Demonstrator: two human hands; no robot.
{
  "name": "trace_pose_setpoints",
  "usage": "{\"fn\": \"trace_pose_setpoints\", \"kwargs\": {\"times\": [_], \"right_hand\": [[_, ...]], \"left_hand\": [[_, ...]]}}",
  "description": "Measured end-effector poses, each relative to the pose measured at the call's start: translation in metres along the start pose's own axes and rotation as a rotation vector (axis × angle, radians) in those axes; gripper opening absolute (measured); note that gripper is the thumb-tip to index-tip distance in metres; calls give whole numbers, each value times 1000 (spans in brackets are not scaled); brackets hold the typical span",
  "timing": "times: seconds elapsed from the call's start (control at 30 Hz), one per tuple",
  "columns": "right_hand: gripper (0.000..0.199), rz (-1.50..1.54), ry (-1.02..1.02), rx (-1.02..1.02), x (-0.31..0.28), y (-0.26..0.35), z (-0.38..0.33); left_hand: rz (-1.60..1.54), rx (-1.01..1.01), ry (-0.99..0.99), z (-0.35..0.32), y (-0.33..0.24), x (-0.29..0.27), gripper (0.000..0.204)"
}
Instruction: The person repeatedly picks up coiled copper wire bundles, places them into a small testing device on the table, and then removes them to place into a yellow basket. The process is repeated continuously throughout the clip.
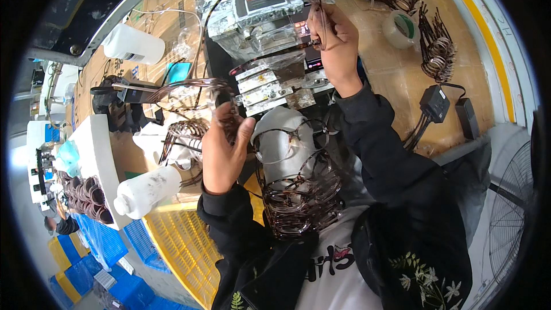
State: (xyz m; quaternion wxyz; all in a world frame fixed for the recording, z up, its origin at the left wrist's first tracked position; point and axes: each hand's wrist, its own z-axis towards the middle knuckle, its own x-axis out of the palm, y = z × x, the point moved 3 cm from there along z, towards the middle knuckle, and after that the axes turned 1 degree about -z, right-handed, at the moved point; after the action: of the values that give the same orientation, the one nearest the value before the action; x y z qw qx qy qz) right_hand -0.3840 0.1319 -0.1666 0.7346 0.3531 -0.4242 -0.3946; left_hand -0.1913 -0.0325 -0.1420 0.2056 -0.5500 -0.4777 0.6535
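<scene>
The left hand (pixel 222 155) curls partway around brown spectacle temples (pixel 192 82); the right hand (pixel 340 46), nearly closed, pinches a tortoiseshell temple (pixel 322 20); spectacle frames (pixel 301 202) lie piled near the white shirt (pixel 338 264).

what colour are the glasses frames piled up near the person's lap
The glasses frames are mottled dark brown, like tortoiseshell, seen best in the head view.

The glasses (pixel 304 201) here are mottled, dark brown shading into amber; the pieces (pixel 271 56) in hand are brown too; the jacket (pixel 422 224) is black, sprigged with white flowers and green leaves; the shirt (pixel 344 272) is white with black lettering and pink; the counter (pixel 373 60) is cardboard tan; toward its right edge, the tape (pixel 400 30) shows green inside; the basket (pixel 182 247) over there is yellow.
</scene>
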Motion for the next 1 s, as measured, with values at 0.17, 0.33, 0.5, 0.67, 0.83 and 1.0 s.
{"fn": "trace_pose_setpoints", "kwargs": {"times": [0.17,0.33,0.5,0.67,0.83,1.0], "right_hand": [[16,-50,-36,-146,4,-12,5],[13,-367,-137,-257,2,-1,-2],[17,-337,-1,-544,19,46,-39],[18,-690,294,-502,44,67,-73],[15,-846,500,-9,6,58,-87],[12,-810,569,9,-15,59,-91]], "left_hand": [[-515,212,-147,-12,-24,-10,43],[-852,111,-100,-1,-35,-13,78],[-1008,157,-37,5,-51,-5,85],[-751,326,-53,-2,-66,15,64],[-797,383,-99,0,-57,12,42],[-773,300,-185,-2,-38,2,40]]}}
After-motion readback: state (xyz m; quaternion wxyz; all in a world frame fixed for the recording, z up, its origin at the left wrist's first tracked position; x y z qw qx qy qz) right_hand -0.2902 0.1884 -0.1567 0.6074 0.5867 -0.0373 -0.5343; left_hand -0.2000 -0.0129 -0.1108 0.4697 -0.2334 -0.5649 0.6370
